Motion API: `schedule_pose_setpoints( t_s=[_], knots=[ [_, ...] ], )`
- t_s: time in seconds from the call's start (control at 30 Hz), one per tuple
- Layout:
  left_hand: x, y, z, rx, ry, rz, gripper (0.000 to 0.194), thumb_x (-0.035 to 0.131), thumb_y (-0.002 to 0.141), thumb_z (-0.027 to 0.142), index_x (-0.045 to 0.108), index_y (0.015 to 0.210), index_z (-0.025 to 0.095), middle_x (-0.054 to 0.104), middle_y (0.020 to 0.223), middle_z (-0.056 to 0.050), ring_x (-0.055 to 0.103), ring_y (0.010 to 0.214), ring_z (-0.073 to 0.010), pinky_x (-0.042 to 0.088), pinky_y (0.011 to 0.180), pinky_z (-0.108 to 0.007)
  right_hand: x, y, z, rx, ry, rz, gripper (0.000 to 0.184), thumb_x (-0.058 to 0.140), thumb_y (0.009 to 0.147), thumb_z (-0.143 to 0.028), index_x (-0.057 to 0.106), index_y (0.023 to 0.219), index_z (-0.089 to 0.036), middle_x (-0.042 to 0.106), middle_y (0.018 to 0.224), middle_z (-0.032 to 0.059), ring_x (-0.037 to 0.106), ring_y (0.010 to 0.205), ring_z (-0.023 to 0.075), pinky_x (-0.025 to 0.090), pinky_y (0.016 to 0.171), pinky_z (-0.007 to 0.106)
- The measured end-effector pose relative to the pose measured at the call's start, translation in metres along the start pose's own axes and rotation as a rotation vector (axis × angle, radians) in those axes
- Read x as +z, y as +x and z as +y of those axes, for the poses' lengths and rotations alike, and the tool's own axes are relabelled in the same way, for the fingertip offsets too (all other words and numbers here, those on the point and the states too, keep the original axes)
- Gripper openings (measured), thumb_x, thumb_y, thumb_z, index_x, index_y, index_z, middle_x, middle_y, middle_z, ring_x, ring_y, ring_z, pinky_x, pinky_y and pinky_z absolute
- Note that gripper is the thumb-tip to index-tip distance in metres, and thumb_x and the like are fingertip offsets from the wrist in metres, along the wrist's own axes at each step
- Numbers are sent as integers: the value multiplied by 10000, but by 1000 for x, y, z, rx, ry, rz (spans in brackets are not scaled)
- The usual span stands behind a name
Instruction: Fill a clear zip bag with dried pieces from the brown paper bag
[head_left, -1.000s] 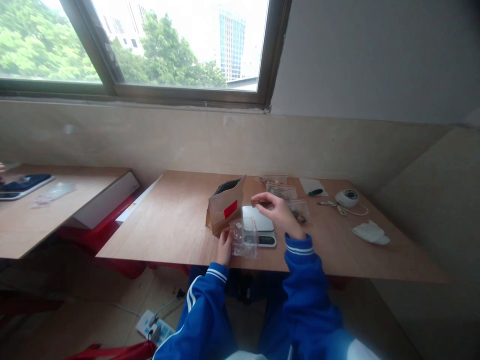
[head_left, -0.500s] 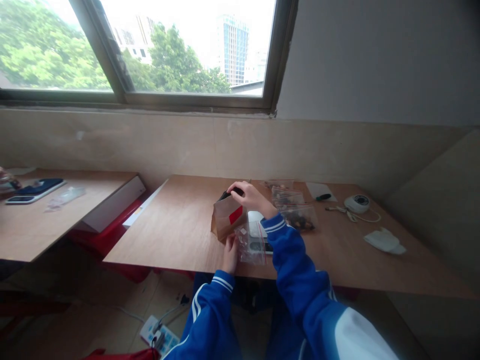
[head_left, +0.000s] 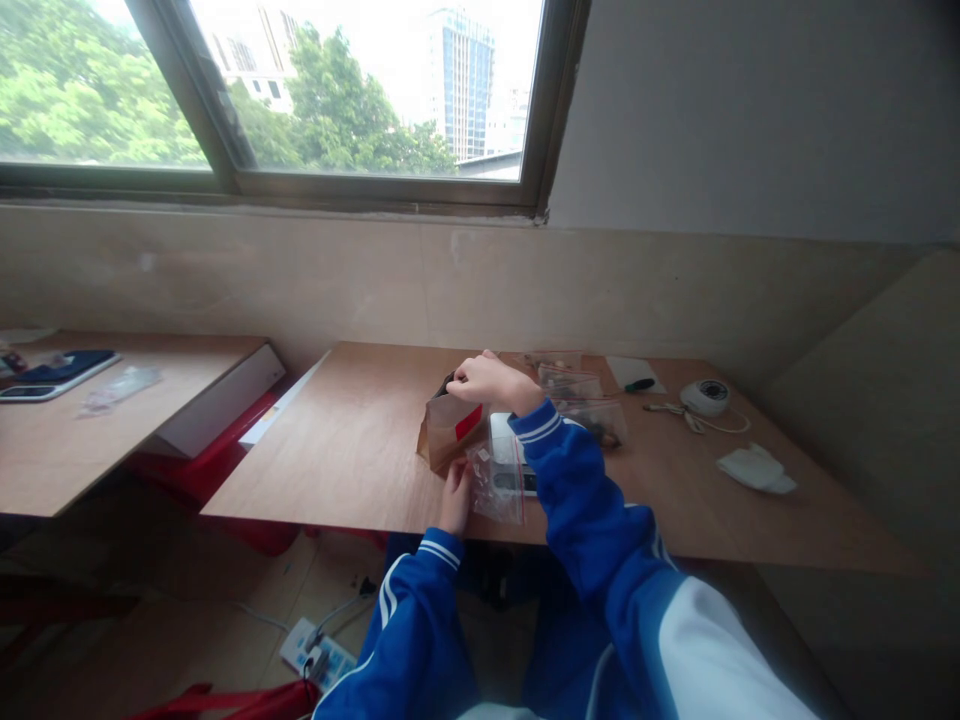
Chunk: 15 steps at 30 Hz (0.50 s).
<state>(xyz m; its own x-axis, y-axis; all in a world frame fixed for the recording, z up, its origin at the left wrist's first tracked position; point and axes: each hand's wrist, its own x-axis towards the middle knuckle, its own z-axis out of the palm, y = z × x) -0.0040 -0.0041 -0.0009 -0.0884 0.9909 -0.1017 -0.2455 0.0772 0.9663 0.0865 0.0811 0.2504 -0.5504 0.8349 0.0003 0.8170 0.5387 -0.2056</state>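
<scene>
Your right hand (head_left: 487, 380) sits at the mouth of the upright paper bag (head_left: 450, 430) on the bench (head_left: 352, 450), fingers curled; whether they grip anything, I cannot tell. Your left hand (head_left: 455, 495) pinches the clear zip pouch (head_left: 496, 485) steady beside the scale (head_left: 510, 455).

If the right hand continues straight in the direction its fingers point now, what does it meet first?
The right hand is at the top of the paper bag, fingers pointing left and down into its dark opening. Going on, it would probably first meet the bag's inside or its contents, which are hidden; depth is unclear.
</scene>
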Motion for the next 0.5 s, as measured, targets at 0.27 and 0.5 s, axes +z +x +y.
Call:
schedule_pose_setpoints(
  t_s=[0.27,0.5],
  knots=[
    [0,0,0,3,14,-2,343,592,770,491,590,937,192,635,865,-26,610,791,-173,489,714,-286,-9,24,12,63,-14,-191,505,390,901,-488,729,945,-117,729,926,131,658,791,216,403,601,257],
    [1,1,0,1,49,6,341,583,765,504,592,909,195,636,852,-21,609,796,-172,492,722,-284,0,24,4,11,-41,53,504,394,948,-479,741,863,-122,724,936,168,672,868,251,425,720,286]
  ],
)
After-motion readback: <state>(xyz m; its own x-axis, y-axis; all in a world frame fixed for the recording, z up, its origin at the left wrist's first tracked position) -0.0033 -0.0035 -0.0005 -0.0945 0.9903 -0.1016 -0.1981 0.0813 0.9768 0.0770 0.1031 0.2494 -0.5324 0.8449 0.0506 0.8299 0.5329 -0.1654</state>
